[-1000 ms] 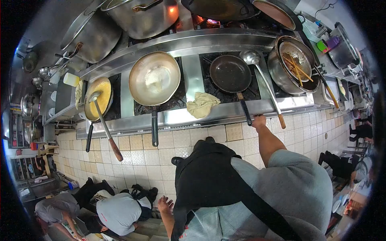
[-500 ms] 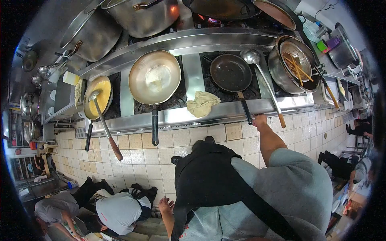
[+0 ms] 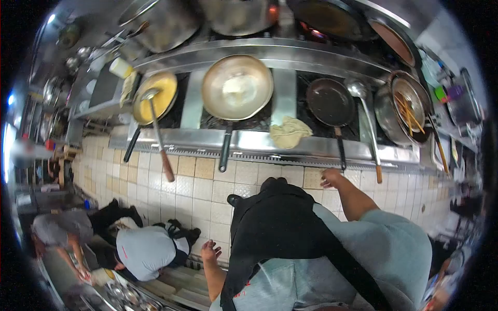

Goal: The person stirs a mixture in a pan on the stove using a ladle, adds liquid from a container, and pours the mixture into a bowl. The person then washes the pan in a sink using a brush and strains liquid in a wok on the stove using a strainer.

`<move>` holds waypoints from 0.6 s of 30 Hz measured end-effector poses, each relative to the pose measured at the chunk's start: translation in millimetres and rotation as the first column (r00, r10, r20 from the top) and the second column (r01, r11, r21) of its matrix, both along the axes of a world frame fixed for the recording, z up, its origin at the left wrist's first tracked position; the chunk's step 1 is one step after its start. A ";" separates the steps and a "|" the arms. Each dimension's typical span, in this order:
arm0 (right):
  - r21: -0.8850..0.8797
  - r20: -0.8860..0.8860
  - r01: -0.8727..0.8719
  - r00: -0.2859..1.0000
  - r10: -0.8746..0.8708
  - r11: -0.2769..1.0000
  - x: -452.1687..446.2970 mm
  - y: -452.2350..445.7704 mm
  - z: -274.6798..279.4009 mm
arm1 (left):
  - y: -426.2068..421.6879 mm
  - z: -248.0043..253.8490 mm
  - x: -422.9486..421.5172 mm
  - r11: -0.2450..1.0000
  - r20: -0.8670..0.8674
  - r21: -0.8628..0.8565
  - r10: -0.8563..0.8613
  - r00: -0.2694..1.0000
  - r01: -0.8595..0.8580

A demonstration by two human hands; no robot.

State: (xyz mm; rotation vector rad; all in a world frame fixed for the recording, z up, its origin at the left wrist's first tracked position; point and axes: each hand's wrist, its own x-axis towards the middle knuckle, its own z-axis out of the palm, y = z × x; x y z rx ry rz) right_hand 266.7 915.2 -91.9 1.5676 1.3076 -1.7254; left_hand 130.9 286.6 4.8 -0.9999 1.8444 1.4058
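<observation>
My right hand (image 3: 331,179) is over the tiled floor just in front of the stove, empty, with its fingers loosely apart. Nearest to it is the handle of a small dark frying pan (image 3: 330,102); a gap shows between them. My left hand (image 3: 210,251) hangs at my side, fingers spread, holding nothing. On the stove, a wide steel pan (image 3: 212,93) holds a little pale content. A folded cloth (image 3: 290,133) lies on the front ledge between the two pans. Right of the dark pan rests a long ladle (image 3: 367,122) with a wooden handle end.
At left, a pan of yellow liquid (image 3: 166,92) holds another ladle (image 3: 158,132); both handles jut past the edge. A steel pot (image 3: 386,116) with wooden sticks stands right. Large pots (image 3: 168,26) line the back, where a flame shows. Two people (image 3: 145,251) work behind at left.
My right hand has drawn back from the stove's front edge by the dark pan's handle. The view has shifted, so the stove sits further right. My left hand has risen slightly.
</observation>
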 end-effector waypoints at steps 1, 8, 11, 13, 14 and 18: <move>-0.010 -0.032 -0.218 0.975 0.218 0.976 -21.0 -18.7 31.4 | 0.6 2.4 1.7 1.000 -0.006 -0.002 0.014 1.000 -0.014; 0.214 -0.633 -0.801 0.322 0.704 0.559 -175.2 -115.0 282.0 | -15.5 -0.6 13.9 0.996 0.060 -0.062 0.070 0.996 -0.067; 0.355 -0.701 -0.702 0.237 0.673 0.617 -230.5 -145.3 323.1 | -30.1 -9.3 17.9 0.993 0.069 -0.084 0.088 0.994 -0.082; 0.517 -0.648 -0.618 0.169 0.743 0.592 -279.6 -175.0 328.1 | -43.2 -12.9 19.2 0.994 0.092 -0.071 0.088 0.992 -0.082; 0.586 -0.590 -0.584 0.168 0.789 0.562 -305.9 -191.5 320.8 | -52.5 -16.8 20.7 0.994 0.086 -0.064 0.100 0.991 -0.094; 0.789 -0.477 -0.290 0.267 0.837 0.542 -400.1 -280.2 283.5 | -90.4 -34.5 20.0 0.995 0.031 -0.083 -0.048 0.998 0.051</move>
